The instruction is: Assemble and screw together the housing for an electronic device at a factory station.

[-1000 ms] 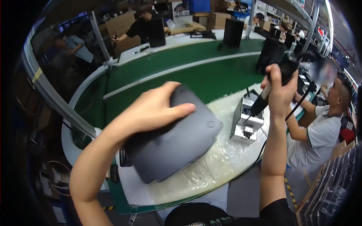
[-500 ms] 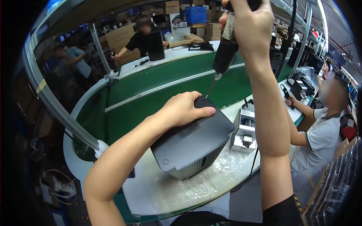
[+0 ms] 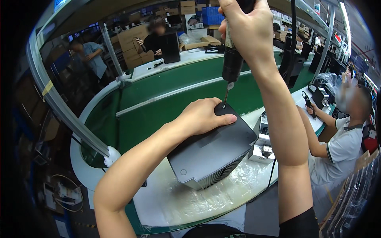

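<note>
My right hand (image 3: pixel 254 33) is wrapped round a black electric screwdriver (image 3: pixel 232 65), held nearly upright. Its thin bit reaches down to a hole near the far corner of a dark grey box-shaped case (image 3: pixel 216 144) with ribbed sides. Whether a screw sits under the tip is too small to tell. Across the far end of the case lies my left hand (image 3: pixel 200 117), gripping it with the thumb along the top and the fingers over the far edge, right beside the bit. The case rests on a plastic-covered worktop (image 3: pixel 158 206).
Right of the case stands a light metal unit (image 3: pixel 262 152) with a dark cable. A green conveyor belt (image 3: pixel 158 107) curves past beyond the worktop. A co-worker (image 3: pixel 337 131) at the right holds a black tool; another person (image 3: pixel 156 35) works across the belt. A metal post (image 3: pixel 65 99) rises at left.
The view has shifted slightly, moving the case rightward in the picture. The screwdriver now stands more upright, its bit still at the corner hole. My left hand keeps its hold on the case.
</note>
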The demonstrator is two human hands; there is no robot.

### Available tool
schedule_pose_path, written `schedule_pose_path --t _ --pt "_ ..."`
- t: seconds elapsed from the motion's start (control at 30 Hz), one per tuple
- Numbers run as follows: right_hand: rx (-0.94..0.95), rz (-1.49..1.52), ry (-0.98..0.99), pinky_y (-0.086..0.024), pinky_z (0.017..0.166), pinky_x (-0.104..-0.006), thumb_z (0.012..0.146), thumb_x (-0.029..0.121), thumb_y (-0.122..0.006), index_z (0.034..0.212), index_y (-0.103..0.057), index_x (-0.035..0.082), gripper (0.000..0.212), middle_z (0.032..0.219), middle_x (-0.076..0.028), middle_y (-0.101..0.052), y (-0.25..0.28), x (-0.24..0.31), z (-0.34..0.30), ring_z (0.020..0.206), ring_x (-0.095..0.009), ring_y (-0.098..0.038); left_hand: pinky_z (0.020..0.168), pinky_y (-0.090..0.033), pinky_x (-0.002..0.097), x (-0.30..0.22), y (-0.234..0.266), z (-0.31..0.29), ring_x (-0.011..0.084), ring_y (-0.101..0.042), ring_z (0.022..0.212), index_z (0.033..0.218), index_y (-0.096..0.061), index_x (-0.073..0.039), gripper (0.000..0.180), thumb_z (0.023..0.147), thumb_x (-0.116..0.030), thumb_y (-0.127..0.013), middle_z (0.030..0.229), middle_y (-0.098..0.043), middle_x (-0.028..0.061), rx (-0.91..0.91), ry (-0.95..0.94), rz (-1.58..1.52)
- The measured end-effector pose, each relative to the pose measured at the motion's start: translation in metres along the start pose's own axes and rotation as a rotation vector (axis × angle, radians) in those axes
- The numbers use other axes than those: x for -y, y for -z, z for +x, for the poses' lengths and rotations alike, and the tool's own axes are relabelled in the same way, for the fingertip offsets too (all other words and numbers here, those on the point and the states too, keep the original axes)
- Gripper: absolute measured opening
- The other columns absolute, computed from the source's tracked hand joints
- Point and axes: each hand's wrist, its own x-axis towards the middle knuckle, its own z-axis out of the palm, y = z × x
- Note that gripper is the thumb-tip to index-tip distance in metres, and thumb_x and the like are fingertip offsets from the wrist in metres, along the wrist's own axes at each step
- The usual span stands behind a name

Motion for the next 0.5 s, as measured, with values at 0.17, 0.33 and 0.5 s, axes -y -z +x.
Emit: schedule_pose_path --t 0.17,0.33,0.5 --pt "0.057 0.071 0.0 -0.047 0.049 -0.0251 0.091 0.018 -0.066 0.106 -0.049 0.0 0.029 0.073 -0.004 -0.056 -0.001 -0.007 0.002 0.054 -0.01 -0.055 0.087 -0.051 0.037 -0.004 0.0 0.002 0.0312 -0.069 0.093 0.12 -0.063 0.001 0.071 0.079 -0.056 -0.07 0.101 -0.07 0.0207 0.019 0.008 0.0" --pt "0.046 0.109 -0.003 -0.047 0.049 -0.0243 0.091 0.018 -0.066 0.107 -0.05 -0.001 0.029 0.075 -0.003 -0.056 -0.004 -0.012 -0.007 0.055 -0.009 -0.055 0.087 -0.051 0.0373 -0.002 0.001 0.004 0.0321 -0.068 0.094 0.121 -0.062 0.003 0.072 0.08 -0.056 -0.069 0.103 -0.069 0.022 0.025 0.012 0.017" --pt "0.049 0.096 -0.014 -0.047 0.049 -0.0236 0.091 0.017 -0.067 0.11 -0.052 -0.001 0.031 0.076 -0.003 -0.057 -0.006 -0.014 -0.009 0.055 -0.009 -0.055 0.084 -0.053 0.0389 0.0 -0.003 0.003 0.0325 -0.069 0.09 0.118 -0.062 0.004 0.071 0.081 -0.057 -0.068 0.097 -0.07 0.0209 -0.005 -0.018 0.047"
